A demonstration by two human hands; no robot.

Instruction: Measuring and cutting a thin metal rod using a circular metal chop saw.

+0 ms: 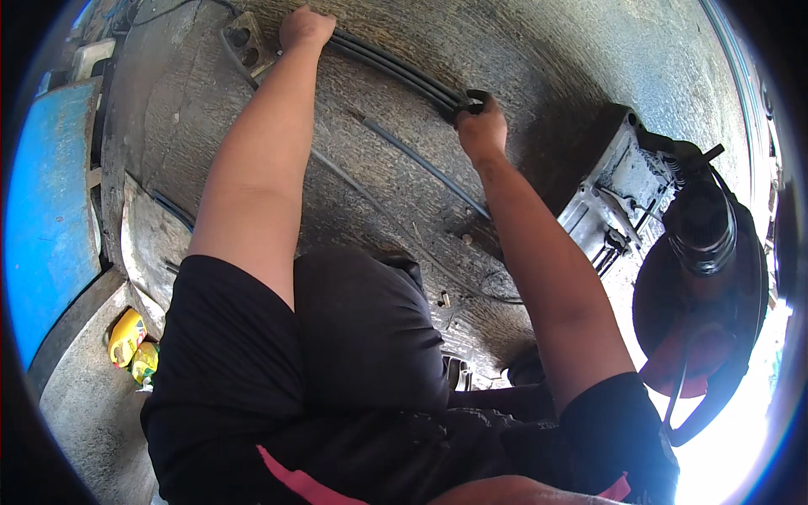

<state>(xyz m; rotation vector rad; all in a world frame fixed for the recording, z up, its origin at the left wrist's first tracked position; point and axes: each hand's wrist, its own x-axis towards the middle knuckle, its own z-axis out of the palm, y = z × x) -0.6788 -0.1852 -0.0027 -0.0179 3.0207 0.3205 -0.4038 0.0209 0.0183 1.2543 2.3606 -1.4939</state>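
Observation:
Several dark, slim metal rods (pixel 394 67) lie side by side in a bundle between my hands, slanting down to the right. My left hand (pixel 307 30) is closed around their far left end. At the other end, my right hand (pixel 483 130) is closed on the rods, with its fingers partly hidden from view. A dark curved piece (pixel 477 96) shows just above the right fingers; its kind is unclear. Closer to me, a single grey rod (pixel 425 164) rests on the concrete floor (pixel 353 227), its near end hidden behind my right forearm.
A cut-off saw with a metal base (pixel 602 198) and dark motor housing (pixel 703 223) stands at right. A grey cable (pixel 362 189) crosses the floor. A block with holes (pixel 246 46) sits beside my left hand. Left are a blue panel (pixel 55 210) and yellow packets (pixel 128 337).

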